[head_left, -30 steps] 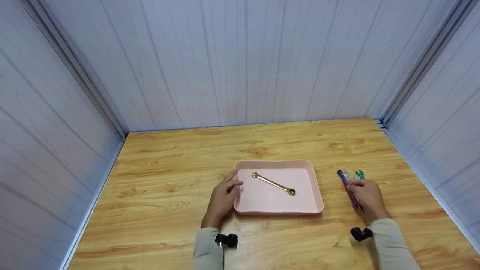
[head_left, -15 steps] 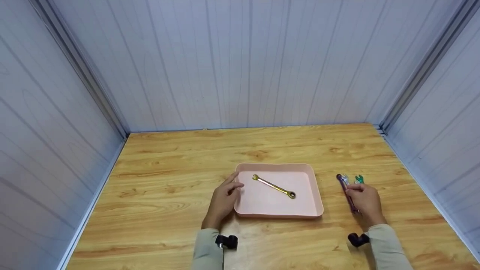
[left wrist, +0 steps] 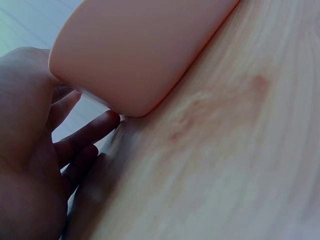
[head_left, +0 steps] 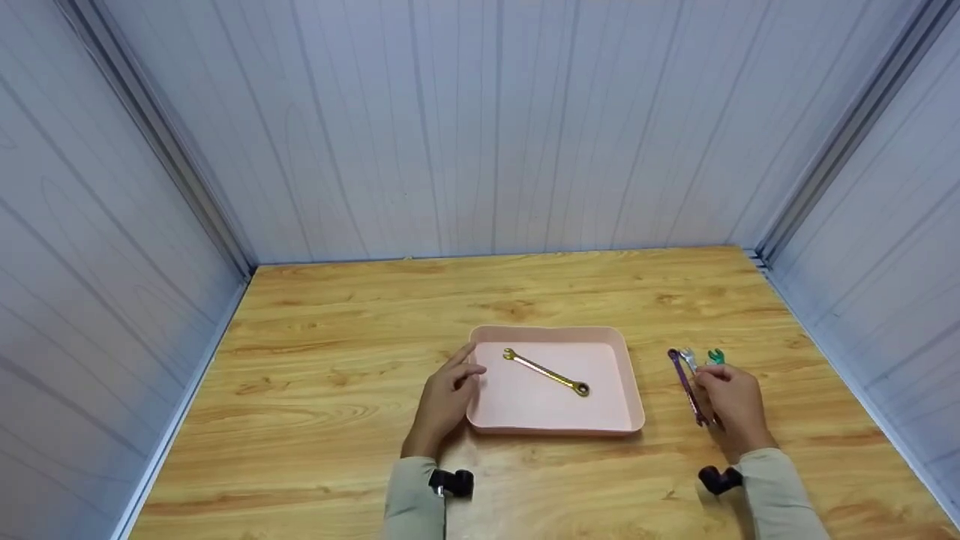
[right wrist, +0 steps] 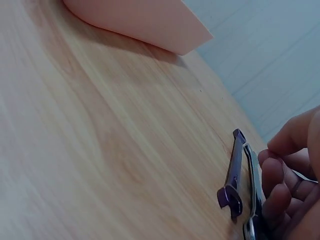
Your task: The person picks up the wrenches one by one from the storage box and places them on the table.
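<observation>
My left hand (head_left: 444, 397) holds the left wall of a shallow pink tray (head_left: 634, 390), its thumb reaching over the rim. In the left wrist view the other fingers (left wrist: 82, 137) lie beneath the tray's corner. A gold combination wrench (head_left: 546, 372) lies diagonally inside the tray. To the right, my right hand (head_left: 733, 401) has thumb and fingers curled at a silver wrench (right wrist: 255, 185), pinching its middle; part of the contact is hidden. Just left of it a purple wrench (head_left: 686, 388) lies flat on the table. A green wrench (head_left: 716, 355) shows its open end beyond the hand.
The wood-grain table (head_left: 337, 360) runs back to a pale panelled wall (head_left: 480, 135), with side walls left and right. Each wrist carries a small black camera, one near the tray's front left (head_left: 452, 483). Bare tabletop lies between tray and wrenches.
The purple wrench has shifted slightly left and now lies apart from the silver one. My right hand stays over the wrenches. The left hand and tray have barely moved.
</observation>
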Motion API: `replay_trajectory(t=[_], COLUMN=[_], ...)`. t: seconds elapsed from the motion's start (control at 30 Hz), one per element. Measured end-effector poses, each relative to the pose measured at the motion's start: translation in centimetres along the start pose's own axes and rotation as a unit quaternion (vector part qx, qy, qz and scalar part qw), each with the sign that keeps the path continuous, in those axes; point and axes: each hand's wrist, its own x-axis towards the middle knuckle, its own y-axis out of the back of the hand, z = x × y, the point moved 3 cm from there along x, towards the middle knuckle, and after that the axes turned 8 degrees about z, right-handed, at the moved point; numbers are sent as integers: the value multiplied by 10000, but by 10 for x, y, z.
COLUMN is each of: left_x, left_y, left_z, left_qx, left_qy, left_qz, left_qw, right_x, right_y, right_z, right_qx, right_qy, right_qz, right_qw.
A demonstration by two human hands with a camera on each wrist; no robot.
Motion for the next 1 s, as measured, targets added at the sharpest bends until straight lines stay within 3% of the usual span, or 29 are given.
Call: replay_trajectory(t=[0.47, 0.7, 1.0], left_x=[0, -1, -1], left_y=[-1, 0, 0], left_z=[-1, 0, 0], left_qx=[36, 84, 130], left_qy=[9, 37, 144], left_qz=[25, -6, 42], left_qw=[10000, 10000, 9998], right_x=[-8, -13, -16], right_y=[-16, -34, -55], right_z=[-16, -24, -38], right_qx=[-414, 290, 611], right_qy=[420, 215, 448], right_qz=[75, -167, -464], right_qw=[9982, 9992, 9960])
